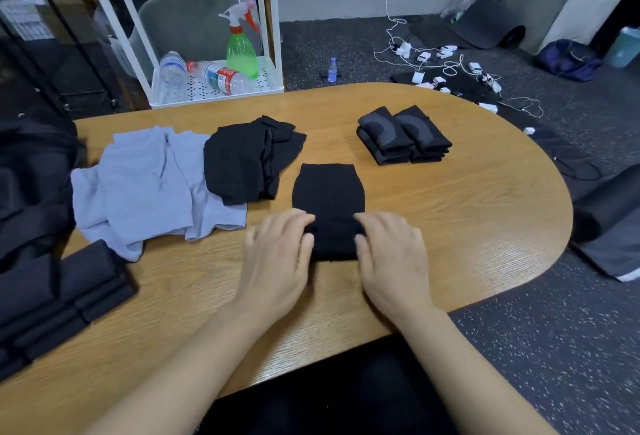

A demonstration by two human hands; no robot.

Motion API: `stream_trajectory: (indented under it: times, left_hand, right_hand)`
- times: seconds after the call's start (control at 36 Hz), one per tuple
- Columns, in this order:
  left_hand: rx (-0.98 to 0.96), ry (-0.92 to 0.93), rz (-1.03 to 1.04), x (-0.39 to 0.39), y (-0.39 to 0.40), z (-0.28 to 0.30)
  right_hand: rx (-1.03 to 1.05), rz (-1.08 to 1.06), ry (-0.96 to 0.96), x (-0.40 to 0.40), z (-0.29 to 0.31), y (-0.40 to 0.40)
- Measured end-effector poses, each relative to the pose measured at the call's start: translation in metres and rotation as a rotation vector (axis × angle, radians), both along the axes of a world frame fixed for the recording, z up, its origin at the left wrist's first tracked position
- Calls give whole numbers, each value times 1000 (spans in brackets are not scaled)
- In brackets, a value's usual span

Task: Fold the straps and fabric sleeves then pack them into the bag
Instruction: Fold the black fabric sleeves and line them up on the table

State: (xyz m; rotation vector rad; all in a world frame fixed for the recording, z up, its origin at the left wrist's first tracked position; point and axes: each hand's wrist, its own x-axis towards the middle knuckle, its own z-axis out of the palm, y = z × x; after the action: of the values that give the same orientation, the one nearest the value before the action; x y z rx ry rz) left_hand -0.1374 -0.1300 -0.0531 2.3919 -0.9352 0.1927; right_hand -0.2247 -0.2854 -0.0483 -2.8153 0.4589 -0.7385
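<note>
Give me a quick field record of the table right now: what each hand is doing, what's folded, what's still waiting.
in work: black sleeve, flat on the wooden table, near end folded up
left hand: fingers curled on the sleeve's near left edge
right hand: fingers curled on its near right edge
folded: two stacks of black sleeves, far right of centre
unfolded: loose black pile; pale grey fabric to its left
left edge: dark folded pieces; black bag behind them
</note>
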Motion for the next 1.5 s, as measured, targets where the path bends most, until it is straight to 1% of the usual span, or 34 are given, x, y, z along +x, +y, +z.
stream_trajectory:
  times: [0.08, 0.17, 0.22, 0.25, 0.31, 0.36, 0.47, 0.58, 0.67, 0.78, 0.89, 1.0, 1.25, 1.36, 1.42, 1.5]
  left_hand:
    - [60, 19, -122, -19, -6, 0]
    - [76, 107, -168, -31, -16, 4]
    - [136, 190, -162, -34, -20, 3]
    - [200, 208, -145, -34, -21, 2]
    - [361, 161, -115, -36, -20, -1]
    - [456, 90, -106, -38, -18, -5]
    - [519, 23, -96, -39, -14, -7]
    - [596, -25, -59, -38, -13, -2]
    - [656, -71, -30, -36, -14, 5]
    - [658, -73, 39, -28, -19, 12]
    - [632, -83, 51, -12, -22, 14]
    - [615, -14, 30, 4, -22, 15]
    - [574, -6, 27, 16, -26, 15]
    - [465, 40, 26, 11, -32, 16]
    - [370, 53, 36, 6, -37, 17]
    - [250, 27, 71, -5, -51, 21]
  right_hand:
    - [-165, 226, 144, -4, -8, 7]
    - [-215, 309, 246, -5, -15, 10]
    - [-209, 304, 298, -6, -20, 8]
    - [-202, 291, 324, -7, -24, 6]
    - [-189, 261, 367, -9, -29, 1]
    - [-217, 241, 372, -10, -32, -3]
    - [-245, 221, 371, -12, -33, -4]
    - [-176, 201, 436, -14, -30, -5]
    - [-200, 138, 410, -17, -27, -4]
    - [-264, 99, 344, -22, -25, -1]
    - [-319, 65, 305, -22, -23, 7]
    - [-314, 65, 296, -23, -25, 17]
    - [-250, 127, 284, -22, -29, 21]
    - [-126, 179, 159, -15, -15, 4]
    - [-67, 153, 111, -6, -7, -16]
    - [-59, 101, 142, 10, 0, -48]
